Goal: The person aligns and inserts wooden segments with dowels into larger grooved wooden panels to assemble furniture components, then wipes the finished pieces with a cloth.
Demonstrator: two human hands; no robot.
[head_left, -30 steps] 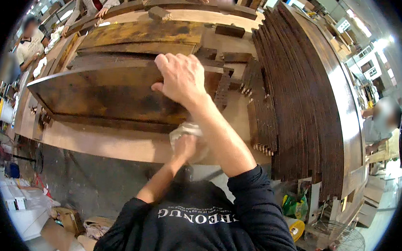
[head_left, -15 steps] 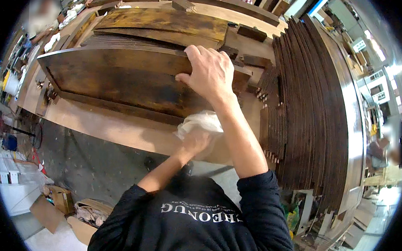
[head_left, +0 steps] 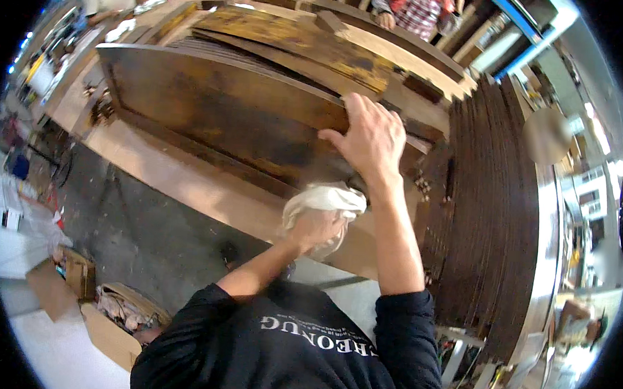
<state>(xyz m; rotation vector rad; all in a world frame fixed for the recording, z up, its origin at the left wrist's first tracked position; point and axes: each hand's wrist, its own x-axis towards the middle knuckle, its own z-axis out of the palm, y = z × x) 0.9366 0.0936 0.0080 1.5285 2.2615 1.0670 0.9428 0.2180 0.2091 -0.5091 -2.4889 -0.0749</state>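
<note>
A dark brown framed wooden panel (head_left: 218,114) stands tilted on its long edge on the workbench, its recessed face toward me. My right hand (head_left: 374,137) grips its upper right corner, fingers hooked over the top edge and the thumb on the near face. Below that, my left hand (head_left: 313,229) is wrapped round a crumpled white cloth (head_left: 323,198) at the lower right part of the panel. The cloth's exact contact with the wood is hard to make out. Behind the panel lie more stained boards (head_left: 290,44) with yellowish patches.
A tall row of dark panels (head_left: 491,223) stands close on my right. Small wood blocks (head_left: 422,88) lie beyond the boards. Other people work across the bench, one in a checked apron (head_left: 418,18). An open cardboard box (head_left: 114,332) sits on the floor at lower left.
My view has turned, so the bench and panel appear farther right and more slanted. The cloth in my left hand has shifted slightly along the panel's lower edge; my right hand keeps its grip.
</note>
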